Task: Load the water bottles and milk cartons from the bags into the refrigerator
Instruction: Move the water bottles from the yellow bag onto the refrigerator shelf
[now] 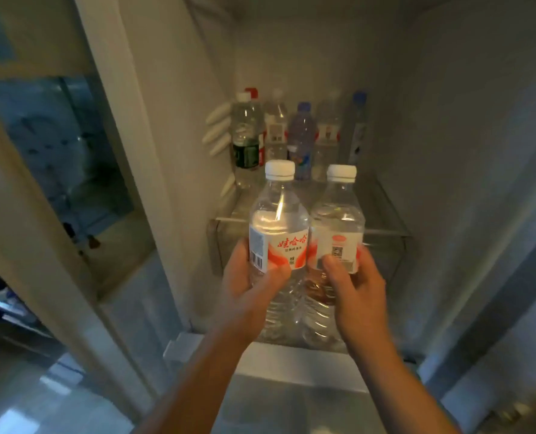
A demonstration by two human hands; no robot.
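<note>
Gripping water bottles (278, 223) in my left hand (246, 278) and right hand (356, 278), I am risking toppling the shelved bottles (301, 136) by pushing in too far.

Glass shelf (382, 211) inside the refrigerator (454, 126), with a pale strip along its front edge. Six bottles stand on the rear half, all upright and close together in a row.

From left:
- green-label water bottle (245, 142), white cap
- red-capped bottle (252, 92) just behind it, mostly hidden
- clear bottle (275, 130), red-and-white label
- blue-tinted bottle (301, 139), blue cap
- second clear bottle (326, 139)
- tall blue-capped bottle (356, 126), rear right corner

Label text is too blurred to read.
</note>
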